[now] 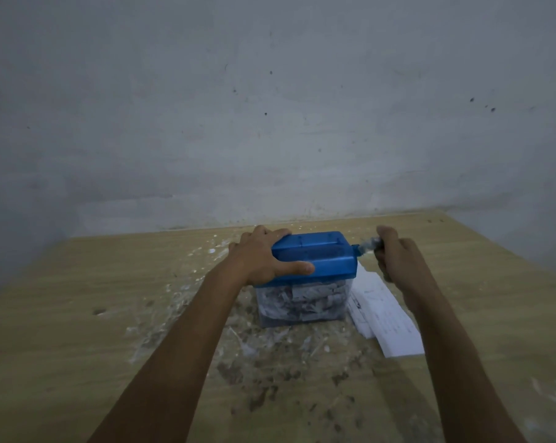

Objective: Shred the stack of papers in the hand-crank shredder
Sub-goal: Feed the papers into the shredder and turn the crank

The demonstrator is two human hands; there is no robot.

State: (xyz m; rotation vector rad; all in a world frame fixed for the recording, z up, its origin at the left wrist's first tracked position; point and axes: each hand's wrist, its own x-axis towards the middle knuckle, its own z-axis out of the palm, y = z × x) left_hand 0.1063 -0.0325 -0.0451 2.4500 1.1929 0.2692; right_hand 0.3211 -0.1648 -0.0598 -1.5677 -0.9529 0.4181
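Two bare hands work at a blue-topped shredder [315, 255] standing on a wooden table [78, 314]. The left hand [263, 257] clamps the left end of the blue top, fingers curled over its far edge and thumb pressed along its near face. Just right of that grip, past the top's other end, the right hand [395, 254] curls round the crank handle [367, 243]. Below the left grip, the clear bin [302, 303] is packed with paper shreds. The stack of papers [385, 318] lies flat beneath the right wrist, touching the bin's right side.
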